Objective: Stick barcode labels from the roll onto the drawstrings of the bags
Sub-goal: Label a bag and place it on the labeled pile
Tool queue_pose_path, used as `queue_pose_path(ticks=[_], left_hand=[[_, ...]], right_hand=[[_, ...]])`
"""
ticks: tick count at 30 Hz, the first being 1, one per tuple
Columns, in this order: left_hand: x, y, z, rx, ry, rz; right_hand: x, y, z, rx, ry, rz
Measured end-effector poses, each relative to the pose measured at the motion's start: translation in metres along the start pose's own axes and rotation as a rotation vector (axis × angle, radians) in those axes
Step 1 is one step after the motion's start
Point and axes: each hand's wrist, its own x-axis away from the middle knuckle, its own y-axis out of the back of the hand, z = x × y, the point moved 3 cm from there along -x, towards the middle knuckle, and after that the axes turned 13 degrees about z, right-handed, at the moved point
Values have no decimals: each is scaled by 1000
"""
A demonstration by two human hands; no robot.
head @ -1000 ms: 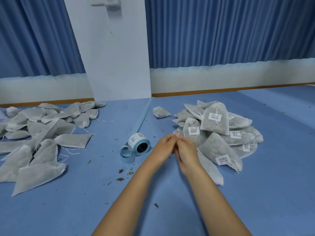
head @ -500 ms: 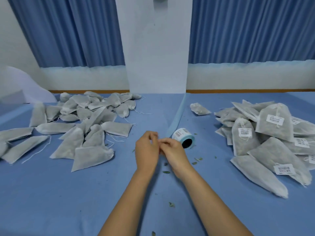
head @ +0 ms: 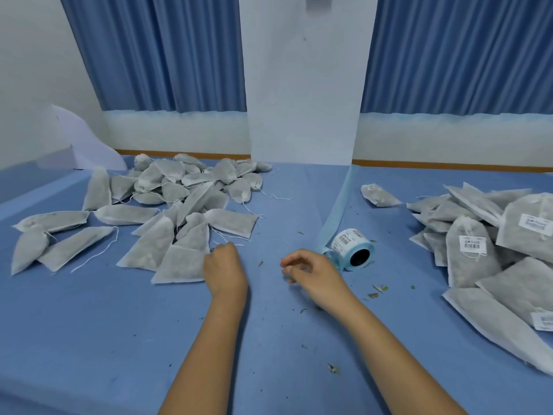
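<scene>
Now, step looks like fetching the next bag.

- Left hand (head: 224,271) sits at the near edge of the unlabelled pile (head: 179,205), which spreads at 10 o'clock on the table (head: 119,339). Knuckles up, fingers curled under, tips right at a drawstring (head: 241,244). The back of the hand hides whether they pinch it, so cannot tell.
- Right hand (head: 314,274) is apart from the left, just beside the roll (head: 353,250). Fingers loosely curled, thumb and forefinger parted, nothing plainly held. A label on a fingertip would be too small to tell.
- Roll at 1 o'clock, on its side, core toward the camera, barcodes showing on top. Blue liner (head: 338,205) trails from it toward 12 o'clock.
- Labelled pile (head: 493,250) at 3 o'clock, stray bag (head: 378,194) beyond the roll, leaf crumbs (head: 378,287) near the right wrist.

Doing it well, my read:
- Pinch the string itself near its free end, not the bag.
- Draw it toward 6 o'clock onto bare table. Strings in the pile cross, so a slow pull avoids dragging a second bag.
- Lift one label by a corner with the right hand, keeping the glue off crumbs.
- Hold the string taut, fold the label round it with edges matched and barcode flat.
- Then send the bag to 3 o'clock.
</scene>
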Motion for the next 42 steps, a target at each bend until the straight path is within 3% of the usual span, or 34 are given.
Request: queue_pose_path(ticks=[2, 7, 10, 14, 18, 24, 29, 37, 40, 42], left_hand=[[4, 2, -15, 275, -75, -14], [23, 1, -86, 787, -490, 106], [25, -1, -102, 964, -568, 144], [32, -7, -114, 1170, -627, 183], [34, -16, -116, 1100, -709, 166], [34, -16, -117, 759, -900, -72], [36, -21, -117, 848, -742, 75], [39, -12, -113, 723, -786, 29], [39, -5, -102, 756, -757, -22], [39, -4, -98, 832, -731, 83]], right_hand=[[1, 6, 4, -2, 29, 15], [1, 33, 10, 116, 107, -63], [4, 58, 4, 19, 63, -132], [8, 77, -3, 94, 41, -92], [8, 83, -12, 53, 136, -240], [6, 92, -15, 35, 239, -341], [14, 97, -10, 60, 324, -361], [26, 112, -2, 425, 375, -481], [32, 121, -1, 384, 357, -583], [33, 122, -2, 299, 337, -635]])
